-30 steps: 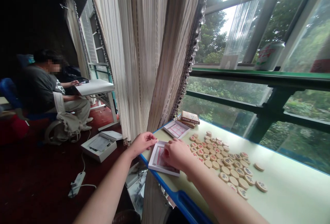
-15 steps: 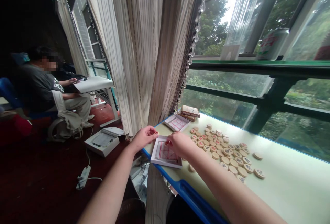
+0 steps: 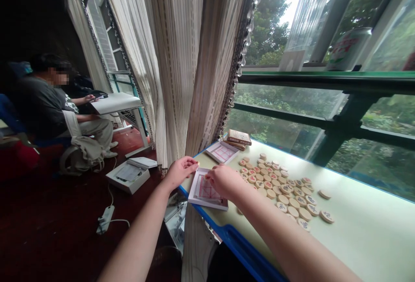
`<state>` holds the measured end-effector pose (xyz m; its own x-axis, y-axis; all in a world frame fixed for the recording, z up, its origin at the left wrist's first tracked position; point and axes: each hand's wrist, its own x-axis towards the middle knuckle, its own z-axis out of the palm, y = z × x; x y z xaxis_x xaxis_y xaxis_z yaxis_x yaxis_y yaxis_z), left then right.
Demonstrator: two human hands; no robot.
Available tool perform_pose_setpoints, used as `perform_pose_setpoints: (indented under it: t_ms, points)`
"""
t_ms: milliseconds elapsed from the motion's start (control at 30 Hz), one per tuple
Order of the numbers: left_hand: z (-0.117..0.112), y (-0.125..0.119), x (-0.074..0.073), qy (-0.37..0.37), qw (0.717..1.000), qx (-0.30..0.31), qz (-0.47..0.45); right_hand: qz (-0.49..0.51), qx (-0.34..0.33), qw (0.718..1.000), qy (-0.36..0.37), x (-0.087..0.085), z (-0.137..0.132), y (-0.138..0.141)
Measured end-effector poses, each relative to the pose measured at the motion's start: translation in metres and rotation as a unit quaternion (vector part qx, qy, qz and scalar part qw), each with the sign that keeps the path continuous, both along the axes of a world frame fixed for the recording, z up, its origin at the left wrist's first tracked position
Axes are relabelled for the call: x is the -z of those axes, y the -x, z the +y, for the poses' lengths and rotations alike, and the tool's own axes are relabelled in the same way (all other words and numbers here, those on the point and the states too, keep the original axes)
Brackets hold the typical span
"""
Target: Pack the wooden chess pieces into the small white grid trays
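Note:
My left hand (image 3: 180,171) is closed in a pinch on a small round wooden xiangqi piece (image 3: 197,164) at the far left corner of an open white box (image 3: 210,205). Over that box, my right hand (image 3: 223,180) pinches another xiangqi piece (image 3: 206,177) by its edge. A folded sheet with red grid lines (image 3: 205,189) lies inside the box. To the right of my right hand, many xiangqi pieces (image 3: 282,200) are spread on the pale table (image 3: 363,230), some with red or black characters up and some blank. My right hand and forearm hide a few of them.
Behind the box stand a second shallow box (image 3: 222,152) with a red-lined sheet and a stack of small boxes (image 3: 239,137). A curtain (image 3: 175,78) hangs at the table's far end. On the left, a person (image 3: 48,100) sits at another table; a white box (image 3: 129,178) lies below.
My right hand has lifted slightly, and the piece in its fingers now shows over the box. The left hand's piece is easier to see. The camera view has shifted a little.

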<state>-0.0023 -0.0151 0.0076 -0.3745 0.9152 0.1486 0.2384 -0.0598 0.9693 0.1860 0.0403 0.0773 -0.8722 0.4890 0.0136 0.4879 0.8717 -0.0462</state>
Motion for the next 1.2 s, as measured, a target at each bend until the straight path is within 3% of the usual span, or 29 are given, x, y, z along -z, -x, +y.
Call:
perform_pose_setpoints:
  t_ms: [133,267,567,1200]
  points:
    - [0.0,-0.001,0.0,-0.009,1.0,0.002,-0.001,0.012,-0.052,0.998,-0.019,0.008,-0.002,-0.001]
    - [0.0,-0.002,0.0,-0.014,1.0,-0.001,-0.004,0.03,-0.05,0.998,-0.034,0.016,-0.003,-0.001]
    - [0.0,-0.002,-0.001,-0.005,1.0,-0.014,0.003,0.026,-0.048,0.998,0.004,0.009,-0.005,0.002]
    - [-0.002,-0.006,-0.004,-0.004,1.0,-0.021,0.022,0.066,-0.099,0.992,0.044,0.018,0.011,-0.001]
